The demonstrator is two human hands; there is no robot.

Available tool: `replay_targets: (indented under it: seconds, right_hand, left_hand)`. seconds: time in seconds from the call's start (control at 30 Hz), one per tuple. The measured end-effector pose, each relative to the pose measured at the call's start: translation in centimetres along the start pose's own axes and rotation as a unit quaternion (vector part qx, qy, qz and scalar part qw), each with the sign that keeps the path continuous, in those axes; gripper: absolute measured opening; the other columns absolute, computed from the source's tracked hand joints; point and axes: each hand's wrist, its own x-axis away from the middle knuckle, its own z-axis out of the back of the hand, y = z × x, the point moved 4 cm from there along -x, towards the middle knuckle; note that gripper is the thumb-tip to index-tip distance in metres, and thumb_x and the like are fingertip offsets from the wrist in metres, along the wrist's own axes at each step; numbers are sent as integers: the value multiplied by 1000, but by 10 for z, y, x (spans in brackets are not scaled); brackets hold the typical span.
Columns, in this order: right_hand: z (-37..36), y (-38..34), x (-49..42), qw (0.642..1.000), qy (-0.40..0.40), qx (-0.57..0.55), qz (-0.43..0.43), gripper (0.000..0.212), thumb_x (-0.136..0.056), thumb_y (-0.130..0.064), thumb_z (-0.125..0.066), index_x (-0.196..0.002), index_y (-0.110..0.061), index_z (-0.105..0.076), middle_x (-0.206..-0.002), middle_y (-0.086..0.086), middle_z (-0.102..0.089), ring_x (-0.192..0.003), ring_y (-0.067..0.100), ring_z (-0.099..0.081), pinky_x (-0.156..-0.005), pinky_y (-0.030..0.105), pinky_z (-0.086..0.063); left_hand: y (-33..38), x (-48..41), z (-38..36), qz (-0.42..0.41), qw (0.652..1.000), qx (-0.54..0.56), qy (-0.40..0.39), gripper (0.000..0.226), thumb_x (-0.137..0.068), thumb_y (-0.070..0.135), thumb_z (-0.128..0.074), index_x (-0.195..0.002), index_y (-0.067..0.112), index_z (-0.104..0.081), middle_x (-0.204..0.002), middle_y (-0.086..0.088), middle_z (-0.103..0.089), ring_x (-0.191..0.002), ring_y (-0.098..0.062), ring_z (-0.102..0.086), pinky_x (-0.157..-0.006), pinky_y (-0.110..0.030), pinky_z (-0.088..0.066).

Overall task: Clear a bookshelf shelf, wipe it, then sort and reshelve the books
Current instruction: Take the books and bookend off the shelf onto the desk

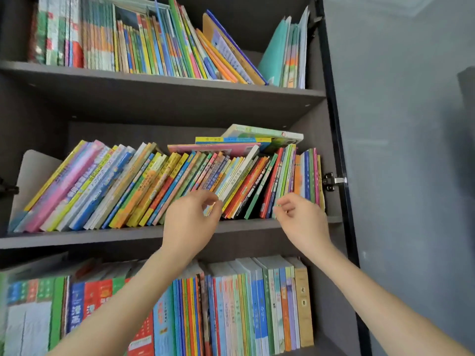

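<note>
Dark grey bookshelf (164,98) against a plain grey wall (411,124), with kids' books packed on every level. The middle shelf (102,236) is still full: the row of books (128,188) leans hard to the right, with a few flat books (231,147) piled on top. Both hands are up at the front edge, well apart. The left hand (191,219) hangs with its fingers loosely curled in front of the spines, gripping nothing as far as I can see. The right hand (303,217) has its fingertips at the bottom of a thin green book (282,181). Honestly can't tell if it's pinching it.
</note>
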Motion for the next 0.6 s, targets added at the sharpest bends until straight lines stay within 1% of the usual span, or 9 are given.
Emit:
replay_targets:
  seconds: [0.07, 0.13, 0.23, 0.27, 0.33, 0.4, 0.5, 0.57, 0.6]
  right_hand:
    - [-4, -3, -26, 998, 38, 41, 32, 28, -93, -30, -59, -119, -19, -61, -109, -5, -66, -97, 15, -63, -78, 31, -52]
    - [-5, -9, -55, 991, 77, 88, 67, 35, -93, -32, -60, -125, -18, -57, -119, -3, -64, -106, 18, -60, -80, 32, -48]
    - [-7, -15, -96, 980, 113, 135, 89, 42, -93, -33, -59, -132, -17, -51, -125, 1, -60, -116, 21, -53, -86, 34, -44]
    - [-9, -17, -110, 977, 122, 144, 94, 43, -93, -33, -58, -132, -17, -50, -127, 2, -59, -118, 23, -52, -88, 35, -43]
    - [-14, -21, -137, 971, 130, 170, 106, 44, -93, -32, -58, -133, -15, -49, -129, 4, -57, -119, 25, -50, -91, 36, -42]
    - [-19, -22, -163, 962, 124, 214, 119, 47, -94, -30, -58, -137, -17, -45, -132, 2, -55, -121, 24, -50, -92, 35, -42]
    - [-23, -19, -199, 946, 114, 275, 130, 51, -94, -18, -56, -142, -18, -40, -138, 1, -52, -127, 21, -46, -102, 33, -35]
    - [-25, -16, -221, 936, 98, 313, 128, 52, -92, -10, -54, -142, -20, -40, -138, 2, -53, -127, 22, -47, -105, 34, -33]
    - [-26, -14, -230, 933, 78, 328, 125, 51, -92, -7, -51, -140, -21, -42, -135, 2, -55, -125, 23, -49, -104, 35, -34]
  left_hand:
    - [-7, -27, -8, -65, 996, -42, 40, 13, -86, 20, -66, -96, 13, -72, -89, 1, -70, -80, -17, -65, -64, -26, -47]
    - [-15, -53, -11, -108, 988, -88, 65, 16, -85, 21, -68, -99, 13, -71, -91, -1, -70, -83, -20, -64, -66, -28, -47]
    - [-24, -93, -13, -160, 970, -161, 81, 23, -85, 26, -67, -106, 16, -70, -101, -2, -69, -94, -23, -63, -75, -35, -50]
    - [-26, -105, -14, -166, 966, -186, 73, 26, -87, 29, -65, -109, 17, -68, -106, -2, -68, -99, -23, -61, -81, -36, -49]
    - [-35, -130, -21, -154, 962, -221, 40, 34, -93, 35, -56, -123, 21, -61, -122, 1, -62, -113, -18, -55, -94, -35, -43]
    - [-41, -150, -29, -165, 952, -259, 18, 40, -97, 37, -48, -134, 23, -51, -133, 4, -55, -121, -15, -49, -100, -32, -39]
    - [-47, -178, -43, -179, 933, -311, -29, 43, -98, 39, -46, -137, 22, -45, -134, 3, -54, -120, -14, -50, -101, -31, -41]
    - [-55, -197, -52, -160, 927, -327, -85, 46, -96, 45, -47, -137, 23, -46, -127, 4, -58, -114, -14, -54, -96, -32, -45]
    - [-60, -205, -56, -144, 927, -325, -121, 45, -95, 47, -48, -133, 25, -49, -122, 5, -61, -108, -14, -56, -93, -33, -48]
